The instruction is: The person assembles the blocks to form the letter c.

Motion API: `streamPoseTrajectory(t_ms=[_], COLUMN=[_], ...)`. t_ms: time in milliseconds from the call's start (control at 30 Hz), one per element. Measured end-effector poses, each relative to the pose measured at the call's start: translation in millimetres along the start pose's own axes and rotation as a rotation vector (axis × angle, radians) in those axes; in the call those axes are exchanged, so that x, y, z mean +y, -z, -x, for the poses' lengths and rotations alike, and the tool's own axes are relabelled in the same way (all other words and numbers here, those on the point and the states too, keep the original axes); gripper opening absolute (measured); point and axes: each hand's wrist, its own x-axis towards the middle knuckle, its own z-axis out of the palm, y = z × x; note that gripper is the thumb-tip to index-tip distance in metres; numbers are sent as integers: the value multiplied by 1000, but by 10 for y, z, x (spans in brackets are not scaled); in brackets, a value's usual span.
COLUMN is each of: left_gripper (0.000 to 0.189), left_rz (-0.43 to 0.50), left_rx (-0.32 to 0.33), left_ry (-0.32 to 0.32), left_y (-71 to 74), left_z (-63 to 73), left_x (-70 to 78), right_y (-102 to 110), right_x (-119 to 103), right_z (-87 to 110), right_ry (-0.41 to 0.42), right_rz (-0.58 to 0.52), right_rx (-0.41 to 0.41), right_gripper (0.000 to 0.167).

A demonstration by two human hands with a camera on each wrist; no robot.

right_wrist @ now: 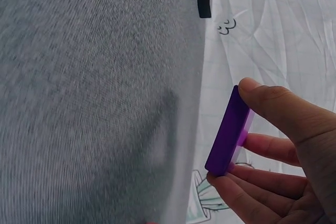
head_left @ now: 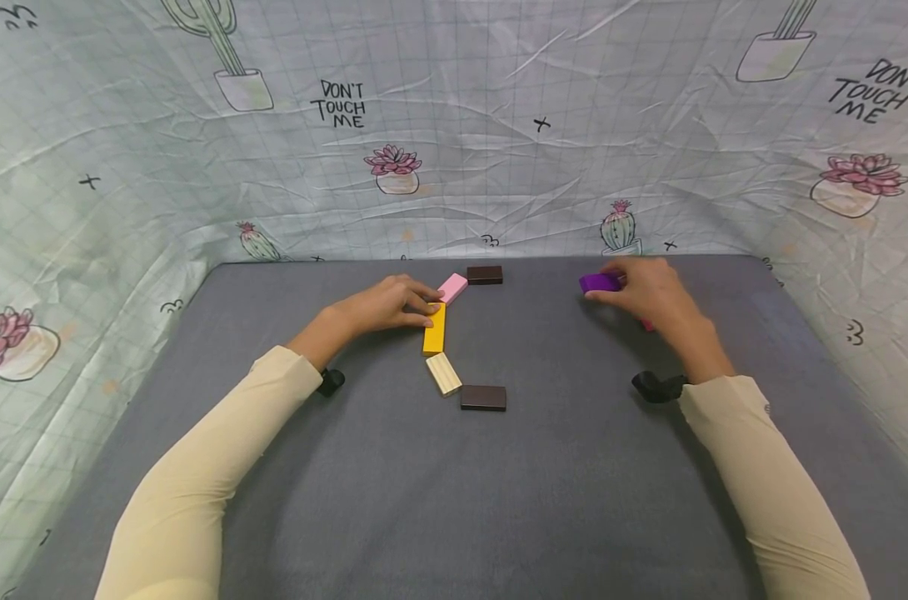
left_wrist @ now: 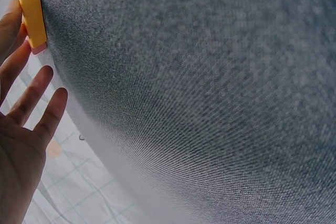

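My right hand (head_left: pixel 656 292) pinches a purple block (right_wrist: pixel 227 132) between thumb and fingertips, and a shadow falls on the table below. In the right wrist view the thumb presses one end and the fingers the other. My left hand (head_left: pixel 386 304) rests beside a yellow block (head_left: pixel 434 333), thumb and fingertips touching its far end. The other fingers are spread and loosely straight in the left wrist view. A pink block (head_left: pixel 453 287) lies at that far end, by the fingertips. A cream block (head_left: pixel 444 374) adjoins the yellow block's near end.
Dark brown blocks lie at both ends of the curved row, one at the back (head_left: pixel 485 275), one at the front (head_left: pixel 483 398). A red piece (head_left: pixel 647 325) shows partly under my right hand. The grey table (head_left: pixel 499 500) meets a printed cloth (head_left: pixel 484 183) behind.
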Motion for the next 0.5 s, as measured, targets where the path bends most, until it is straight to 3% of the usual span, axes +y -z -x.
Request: streamPoseTrajectory(t_ms=[500], left_gripper=[35], left_rz=[-2], left_rx=[-5], left_ry=[10], left_y=[5], left_z=[5], left_x=[1], right_y=[-163], right_x=[-113], right_z=[-176], right_ry=[-27], right_rz=[-16], right_rx=[-39], right_gripper=[57])
